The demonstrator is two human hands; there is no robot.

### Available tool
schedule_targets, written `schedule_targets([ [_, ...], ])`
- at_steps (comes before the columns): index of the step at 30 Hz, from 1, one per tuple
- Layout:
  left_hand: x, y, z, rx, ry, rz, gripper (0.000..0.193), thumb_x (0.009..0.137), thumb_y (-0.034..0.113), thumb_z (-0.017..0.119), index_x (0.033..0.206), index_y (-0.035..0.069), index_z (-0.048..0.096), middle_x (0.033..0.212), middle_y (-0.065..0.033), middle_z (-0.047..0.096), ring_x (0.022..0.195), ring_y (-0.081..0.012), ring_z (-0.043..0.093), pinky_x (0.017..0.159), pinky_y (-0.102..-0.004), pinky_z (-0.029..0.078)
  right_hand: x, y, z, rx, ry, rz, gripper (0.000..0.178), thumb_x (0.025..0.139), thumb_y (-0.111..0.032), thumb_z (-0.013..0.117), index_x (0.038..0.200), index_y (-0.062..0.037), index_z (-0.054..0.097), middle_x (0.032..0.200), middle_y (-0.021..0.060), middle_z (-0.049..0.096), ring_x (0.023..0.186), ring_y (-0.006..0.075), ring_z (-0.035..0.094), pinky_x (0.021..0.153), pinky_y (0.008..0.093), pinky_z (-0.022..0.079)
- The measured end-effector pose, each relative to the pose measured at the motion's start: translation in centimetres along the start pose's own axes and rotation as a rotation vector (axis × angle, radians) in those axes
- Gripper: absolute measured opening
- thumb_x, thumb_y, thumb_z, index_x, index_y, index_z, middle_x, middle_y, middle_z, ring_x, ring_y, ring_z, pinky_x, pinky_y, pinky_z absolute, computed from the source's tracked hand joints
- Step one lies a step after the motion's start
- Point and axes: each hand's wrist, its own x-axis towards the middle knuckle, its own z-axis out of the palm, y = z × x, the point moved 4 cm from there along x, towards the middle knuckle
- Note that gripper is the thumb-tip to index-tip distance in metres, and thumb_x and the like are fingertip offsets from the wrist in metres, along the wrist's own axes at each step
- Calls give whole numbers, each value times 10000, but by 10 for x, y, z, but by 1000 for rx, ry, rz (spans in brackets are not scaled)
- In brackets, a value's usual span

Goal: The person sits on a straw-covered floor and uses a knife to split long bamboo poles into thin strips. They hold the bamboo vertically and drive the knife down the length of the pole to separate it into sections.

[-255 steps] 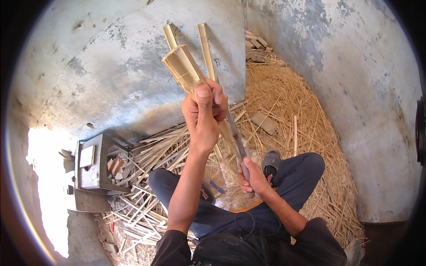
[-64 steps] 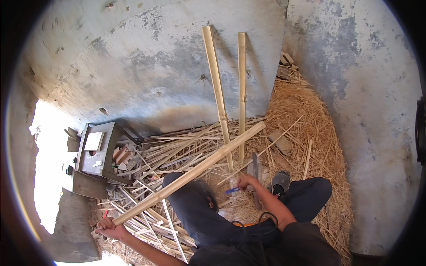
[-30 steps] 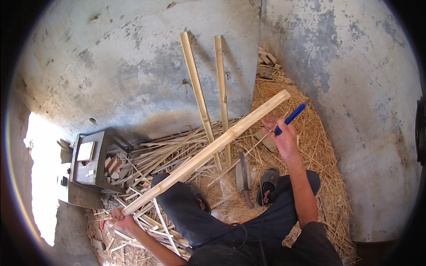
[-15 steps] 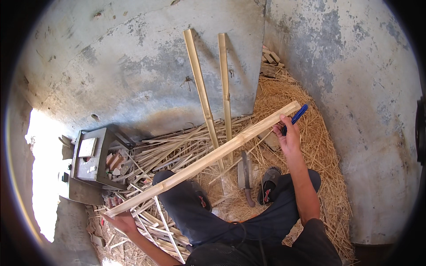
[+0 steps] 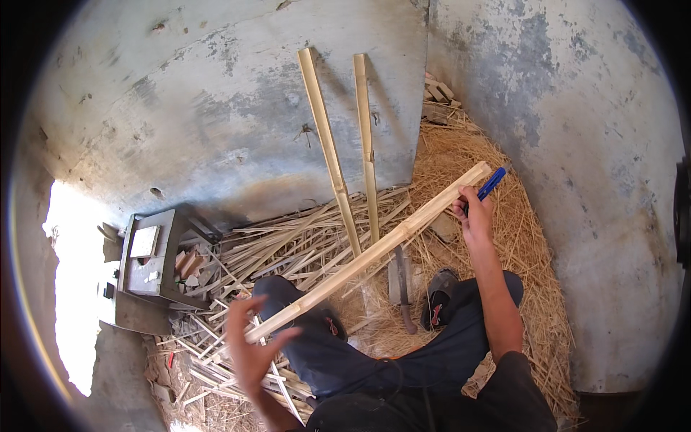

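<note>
A long pale split bamboo strip [image 5: 389,241] slants across my lap, its upper right end raised. My right hand [image 5: 476,214] is closed near that end, gripping the bamboo. A slim blue tool [image 5: 492,183], perhaps a marker or a cutter, is also held in it, sticking out beyond the fingers. My left hand [image 5: 253,345] is open over the strip's lower left part, thumb and fingers spread and slightly blurred. It hides that end, so I cannot tell whether it touches. A large knife [image 5: 402,284] with a dark blade lies on the ground between my feet.
Two bamboo strips [image 5: 324,137] lean against the grey wall [image 5: 216,129] ahead. A heap of split strips [image 5: 281,241] lies at its foot. A dark metal box [image 5: 155,252] stands at left, with brick pieces [image 5: 191,263] beside it. Straw-like shavings [image 5: 522,273] cover the ground at right.
My left hand has let go of the strip's lower left end and moved right and nearer, its fingers spreading. My right hand still holds the bamboo and blue tool, shifted slightly right.
</note>
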Motion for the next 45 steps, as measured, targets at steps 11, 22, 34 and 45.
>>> schedule_targets([
  [11, 15, -11, 148, -384, -845, 49, 480, 1077, 339, 489, 1425, 11, 518, 931, -77, 610, 760, -215, 600, 677, -354, 483, -25, -52, -3, -259, -106, -215, 325, 1014, -405, 598, 925, -93, 575, 687, 0, 552, 505, 69, 470, 443, 234, 302],
  [22, -8, 7, 134, -1171, -1104, -442, 768, 1076, 517, 405, 1396, -180, 446, 755, 37, 410, 562, -38, 370, 482, -191, 294, -78, -66, -21, -177, -246, -179, 537, 1089, -491, 295, 1129, -37, 579, 787, 2, 483, 713, 112, 469, 675, 281, 387],
  [34, -10, 7, 131, -1202, -1136, -413, 735, 1086, 509, 389, 1412, -147, 458, 742, 54, 347, 566, -39, 330, 491, -200, 281, -112, -70, -2, -120, -237, -176, 198, 1036, -212, 502, 1077, -25, 552, 848, 21, 507, 711, 115, 504, 666, 279, 435],
  [45, -10, 12, 132, -971, -980, -378, 629, 1125, 443, 274, 1434, -49, 512, 738, 54, 376, 616, -55, 341, 565, -231, 332, -127, -71, 13, -448, -419, -366, 294, 960, -283, 549, 1091, -28, 616, 727, -36, 435, 681, 65, 411, 611, 260, 320],
])
